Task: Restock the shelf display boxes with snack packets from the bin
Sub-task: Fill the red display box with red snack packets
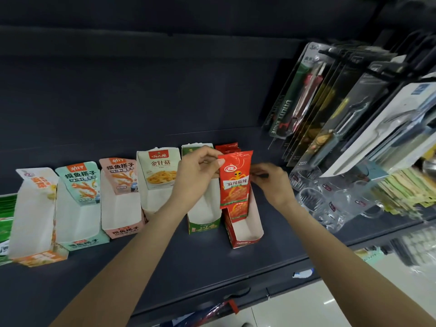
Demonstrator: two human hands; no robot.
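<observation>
A red snack packet point(234, 180) stands upright above the red display box point(245, 232) on the dark shelf. My left hand point(195, 173) pinches the packet's upper left edge between thumb and fingers. My right hand point(271, 182) is at the packet's right side, fingers curled by its edge; whether it grips the packet is not clear. More red packets point(238, 210) stand in the back of the red box. The green display box point(204, 220) lies just to the left, partly behind my left hand.
A row of open display boxes runs leftward: white point(157, 185), pink point(120, 204), mint point(80, 213) and orange point(35, 220). Packaged utensils point(330, 109) hang at the right above glass mugs point(330, 204). The shelf's front edge point(236, 286) runs below; tiled floor shows at the lower right.
</observation>
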